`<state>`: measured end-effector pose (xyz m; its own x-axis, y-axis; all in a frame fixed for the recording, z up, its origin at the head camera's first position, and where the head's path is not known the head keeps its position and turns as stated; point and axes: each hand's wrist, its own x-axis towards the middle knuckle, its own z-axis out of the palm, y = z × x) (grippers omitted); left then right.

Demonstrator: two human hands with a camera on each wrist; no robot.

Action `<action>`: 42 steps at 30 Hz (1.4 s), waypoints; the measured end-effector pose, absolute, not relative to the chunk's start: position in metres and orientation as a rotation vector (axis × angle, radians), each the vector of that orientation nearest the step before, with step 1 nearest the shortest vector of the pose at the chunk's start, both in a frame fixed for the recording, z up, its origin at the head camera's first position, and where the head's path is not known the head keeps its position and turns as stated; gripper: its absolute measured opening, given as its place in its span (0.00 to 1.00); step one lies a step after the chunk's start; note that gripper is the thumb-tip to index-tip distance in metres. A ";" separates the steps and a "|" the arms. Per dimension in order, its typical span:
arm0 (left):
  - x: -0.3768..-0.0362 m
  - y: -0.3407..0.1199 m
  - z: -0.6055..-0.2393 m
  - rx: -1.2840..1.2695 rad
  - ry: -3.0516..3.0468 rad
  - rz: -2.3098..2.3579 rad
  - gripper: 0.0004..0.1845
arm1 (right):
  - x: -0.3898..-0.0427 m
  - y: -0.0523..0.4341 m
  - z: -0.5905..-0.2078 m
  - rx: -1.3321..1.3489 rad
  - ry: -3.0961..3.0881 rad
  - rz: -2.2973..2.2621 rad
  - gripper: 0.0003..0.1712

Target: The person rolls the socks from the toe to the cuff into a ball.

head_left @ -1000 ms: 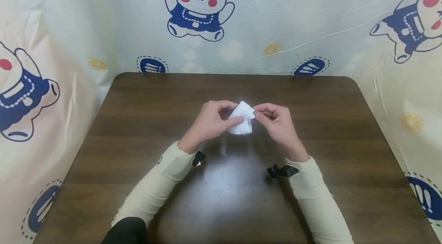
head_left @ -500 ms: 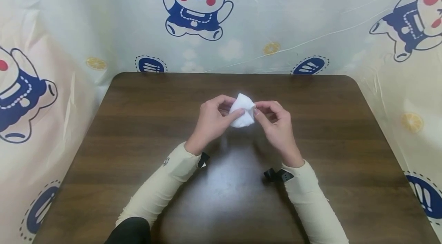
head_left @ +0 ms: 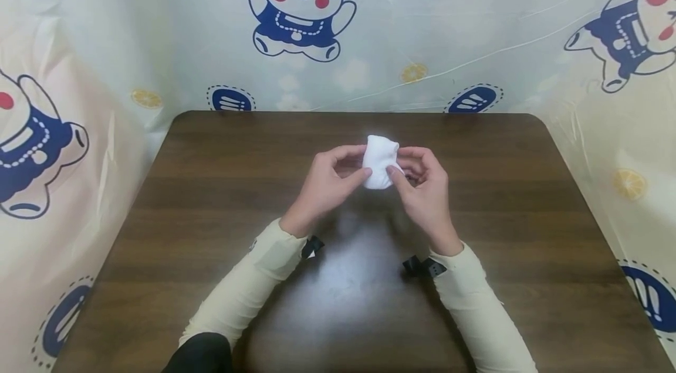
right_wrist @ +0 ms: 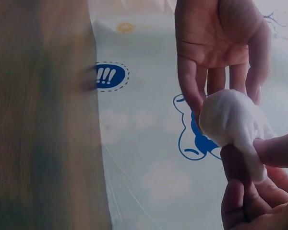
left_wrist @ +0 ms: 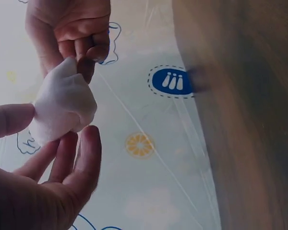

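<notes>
Both hands, left hand (head_left: 328, 182) and right hand (head_left: 422, 185), pinch seemingly unmarked white cloth (head_left: 380, 162).

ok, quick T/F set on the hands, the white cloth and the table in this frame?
1. Both hands hold the white cloth. True: the left hand and right hand pinch it from either side.
2. The cloth lies flat on the table. False: it is bunched and held above the table.
3. The person wears dark gloves. False: the hands are bare, with cream sleeves.
4. The backdrop shows cartoon bears. True.
</notes>
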<state>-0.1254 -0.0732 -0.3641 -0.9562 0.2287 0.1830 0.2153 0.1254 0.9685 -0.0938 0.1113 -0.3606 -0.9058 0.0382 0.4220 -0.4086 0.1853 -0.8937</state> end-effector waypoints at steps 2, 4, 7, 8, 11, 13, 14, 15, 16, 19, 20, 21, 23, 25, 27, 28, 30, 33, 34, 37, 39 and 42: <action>-0.126 -0.073 -0.364 0.455 2.331 2.027 0.21 | -0.093 0.112 -0.359 0.322 -2.145 1.736 0.16; -0.127 -0.073 -0.364 0.435 2.338 2.019 0.20 | -0.093 0.112 -0.357 0.297 -2.170 1.696 0.15; -0.128 -0.073 -0.365 0.415 2.353 2.004 0.20 | -0.093 0.111 -0.355 0.277 -2.190 1.650 0.15; -0.128 -0.073 -0.365 0.414 2.355 2.004 0.20 | -0.093 0.111 -0.354 0.281 -2.186 1.649 0.15; -0.129 -0.074 -0.365 0.429 2.362 2.008 0.20 | -0.095 0.110 -0.355 0.292 -2.172 1.662 0.16; -0.129 -0.074 -0.365 0.443 2.365 2.013 0.20 | -0.095 0.110 -0.355 0.296 -2.167 1.671 0.16; -0.129 -0.074 -0.366 0.448 2.370 2.014 0.20 | -0.095 0.110 -0.356 0.299 -2.166 1.673 0.16; -0.129 -0.075 -0.367 0.452 2.377 2.014 0.20 | -0.095 0.110 -0.356 0.305 -2.167 1.675 0.16; -0.129 -0.075 -0.367 0.454 2.388 2.010 0.20 | -0.095 0.110 -0.356 0.311 -2.172 1.672 0.16; -0.128 -0.076 -0.371 0.437 2.423 1.979 0.21 | -0.096 0.110 -0.357 0.333 -2.200 1.670 0.15; -0.128 -0.076 -0.372 0.426 2.433 1.967 0.21 | -0.097 0.111 -0.357 0.338 -2.214 1.666 0.15; -0.128 -0.077 -0.374 0.414 2.439 1.953 0.21 | -0.098 0.111 -0.358 0.339 -2.235 1.660 0.15; -0.130 -0.077 -0.378 0.392 2.445 1.926 0.21 | -0.103 0.114 -0.368 0.320 -2.284 1.655 0.15; -0.132 -0.077 -0.383 0.366 2.441 1.905 0.21 | -0.110 0.118 -0.381 0.295 -2.356 1.640 0.15; -0.135 -0.077 -0.390 0.345 2.447 1.864 0.21 | -0.117 0.120 -0.395 0.256 -2.441 1.633 0.14; -0.137 -0.077 -0.394 0.332 2.456 1.834 0.22 | -0.121 0.121 -0.402 0.240 -2.479 1.633 0.13; -0.140 -0.076 -0.403 0.298 2.473 1.754 0.22 | -0.125 0.121 -0.413 0.216 -2.569 1.600 0.12; -0.144 -0.072 -0.416 0.263 2.502 1.586 0.23 | -0.128 0.120 -0.427 0.186 -2.699 1.544 0.11; -0.144 -0.071 -0.420 0.256 2.515 1.522 0.23 | -0.129 0.119 -0.431 0.180 -2.743 1.519 0.10; -0.146 -0.066 -0.431 0.243 2.534 1.344 0.23 | -0.130 0.118 -0.443 0.165 -2.865 1.450 0.09; -0.146 -0.064 -0.435 0.231 2.543 1.271 0.22 | -0.131 0.117 -0.449 0.153 -2.909 1.421 0.09; -0.146 -0.062 -0.439 0.220 2.561 1.240 0.21 | -0.132 0.116 -0.454 0.140 -2.925 1.404 0.08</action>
